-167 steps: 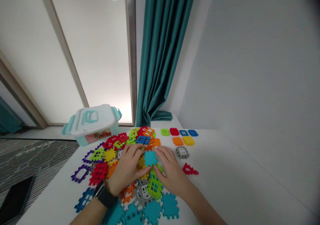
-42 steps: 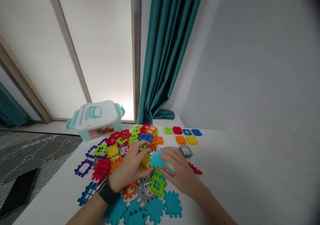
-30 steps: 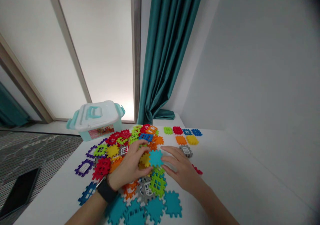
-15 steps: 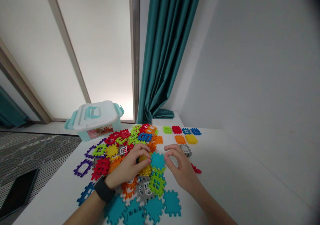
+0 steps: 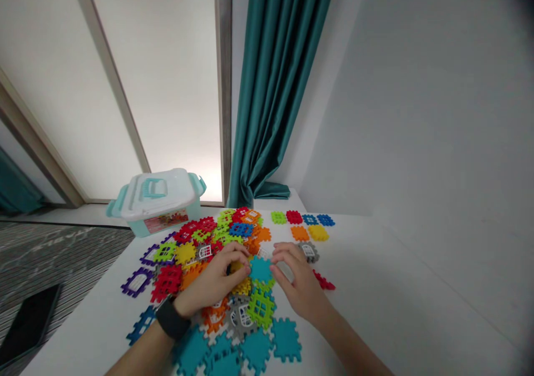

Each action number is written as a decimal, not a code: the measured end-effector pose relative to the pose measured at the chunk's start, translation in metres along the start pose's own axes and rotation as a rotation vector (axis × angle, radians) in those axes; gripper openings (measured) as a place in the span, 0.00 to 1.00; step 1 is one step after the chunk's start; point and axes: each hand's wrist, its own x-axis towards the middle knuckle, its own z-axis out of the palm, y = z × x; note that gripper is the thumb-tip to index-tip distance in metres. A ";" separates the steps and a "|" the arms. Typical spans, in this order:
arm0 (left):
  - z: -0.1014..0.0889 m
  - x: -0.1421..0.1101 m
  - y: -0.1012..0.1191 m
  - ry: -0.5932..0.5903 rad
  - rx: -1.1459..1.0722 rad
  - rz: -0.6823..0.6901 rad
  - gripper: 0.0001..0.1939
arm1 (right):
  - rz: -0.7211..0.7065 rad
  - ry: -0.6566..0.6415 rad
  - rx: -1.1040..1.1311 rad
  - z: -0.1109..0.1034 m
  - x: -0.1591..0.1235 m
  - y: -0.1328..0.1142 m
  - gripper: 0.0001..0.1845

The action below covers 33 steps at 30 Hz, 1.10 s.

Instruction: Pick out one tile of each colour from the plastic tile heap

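My left hand (image 5: 212,280) curls over a yellow waffle block (image 5: 242,286) at the middle of a heap of interlocking plastic waffle blocks (image 5: 196,265). A teal waffle block (image 5: 261,270) lies between both hands, and my right hand (image 5: 297,278) has its fingertips at its right edge. A green window block (image 5: 261,309) and a grey one (image 5: 240,320) sit just below. Several larger teal blocks (image 5: 286,340) lie nearest me. Whether my left fingers grip anything is hidden. A black watch (image 5: 172,318) circles my left wrist.
A white table (image 5: 367,303) carries everything, with a wall along its right side. Small blocks (image 5: 302,226) stand in a row at the back right. A lidded plastic box (image 5: 156,195) with teal handles sits behind the heap. A black phone (image 5: 29,323) lies on the striped carpet.
The teal block, held tilted between my hands earlier, now lies flat on the heap. My right fingers have closed in on its edge, and my left hand has dropped lower.
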 end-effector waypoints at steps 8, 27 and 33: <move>-0.007 -0.004 0.004 -0.012 0.094 0.051 0.13 | -0.343 0.059 -0.256 -0.007 0.000 -0.006 0.07; -0.011 -0.005 -0.012 0.191 0.566 0.337 0.25 | -0.203 -0.132 -0.227 -0.005 -0.002 -0.004 0.21; -0.008 -0.008 -0.007 0.176 0.619 0.368 0.24 | -0.193 -0.156 -0.211 -0.004 -0.003 -0.001 0.22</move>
